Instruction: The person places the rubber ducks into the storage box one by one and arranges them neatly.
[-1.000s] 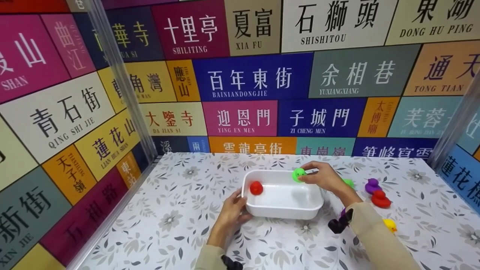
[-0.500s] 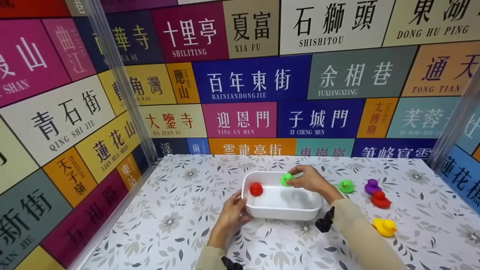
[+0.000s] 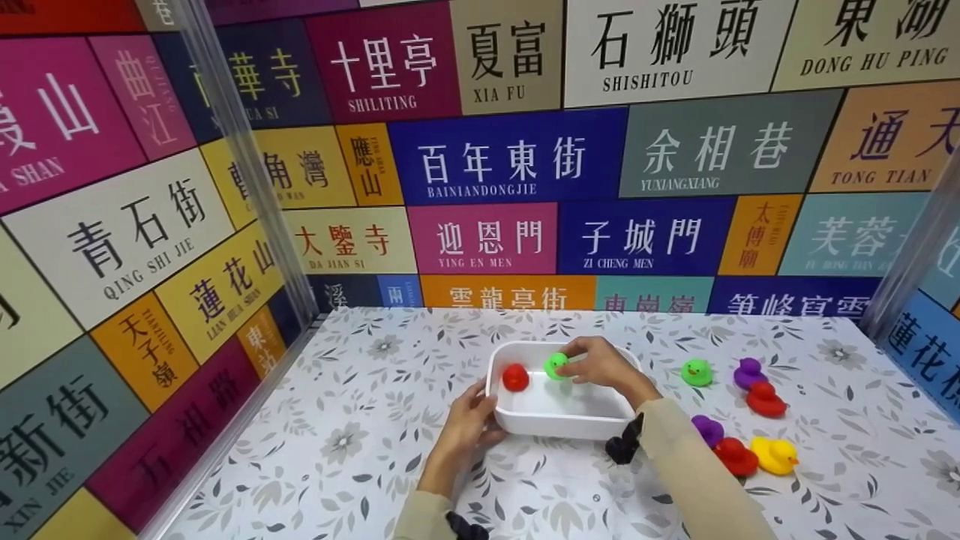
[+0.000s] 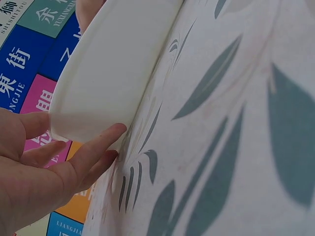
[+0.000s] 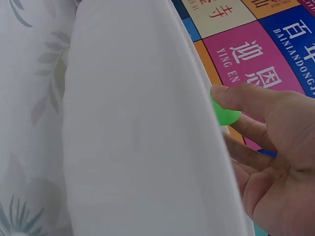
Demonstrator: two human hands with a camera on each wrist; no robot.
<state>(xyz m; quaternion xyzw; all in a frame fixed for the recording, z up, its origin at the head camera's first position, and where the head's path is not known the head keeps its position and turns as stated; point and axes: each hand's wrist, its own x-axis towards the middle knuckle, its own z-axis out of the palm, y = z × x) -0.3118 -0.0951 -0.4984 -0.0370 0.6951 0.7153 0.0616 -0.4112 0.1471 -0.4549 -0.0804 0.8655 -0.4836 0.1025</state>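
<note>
- Handling the green duck [image 3: 556,367]: presumably light, soft and slightly slick; take hold round the body, below the head.
- Position: within the tub [image 3: 559,426], right of one red duck [image 3: 515,378]; contact with the tub floor cannot be confirmed.
- Right of the hands: pinches the green duck between thumb and finger [image 5: 254,125].
- Left hand [image 3: 463,420]: rests near-straight fingers against the tub's left end.
- Table [image 3: 420,352], right side: second green duck [image 3: 696,373], yellow duck [image 3: 774,456], purple ducks [image 3: 748,373], further red ducks [image 3: 766,400].
- Writing: wall panels [image 3: 508,177] read "BAINIANDONGJIE", "YING EN MEN", "ZI CHENG MEN"; no brand legible on the tub.
</note>
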